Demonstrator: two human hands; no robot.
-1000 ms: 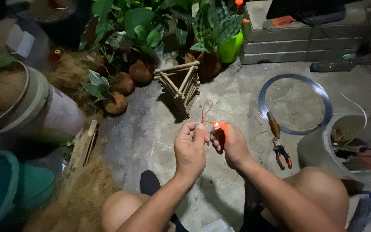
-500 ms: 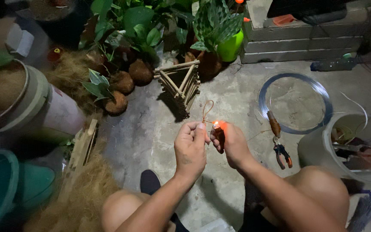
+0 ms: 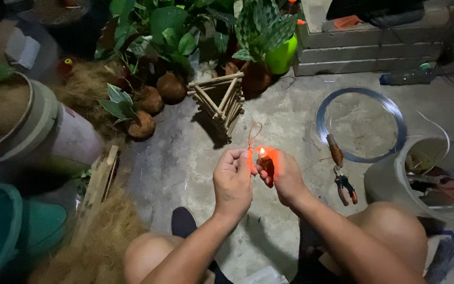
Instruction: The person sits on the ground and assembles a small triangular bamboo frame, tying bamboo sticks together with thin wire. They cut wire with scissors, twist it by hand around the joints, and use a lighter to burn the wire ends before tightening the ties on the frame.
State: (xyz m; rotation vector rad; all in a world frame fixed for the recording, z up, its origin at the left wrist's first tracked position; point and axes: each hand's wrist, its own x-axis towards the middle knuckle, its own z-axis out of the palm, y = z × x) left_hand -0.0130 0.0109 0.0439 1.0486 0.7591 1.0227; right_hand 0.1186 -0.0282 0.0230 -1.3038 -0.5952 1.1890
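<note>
While your left hand (image 3: 233,181) pinches the thin orange cord (image 3: 253,135) so its loop stands above your fingers, your right hand (image 3: 284,176) grips what looks like a lit lighter (image 3: 266,162), flame touching the cord's lower end. Pliers (image 3: 344,185) lie nearby on the concrete floor (image 3: 290,121).

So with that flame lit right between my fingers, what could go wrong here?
The lighter in your right hand burns close against the left hand fingertips pinching the cord loop, so a burn seems possible. The cord could melt too far. Dry coconut fibre lies by your knee, so a dropped ember might catch.
</note>
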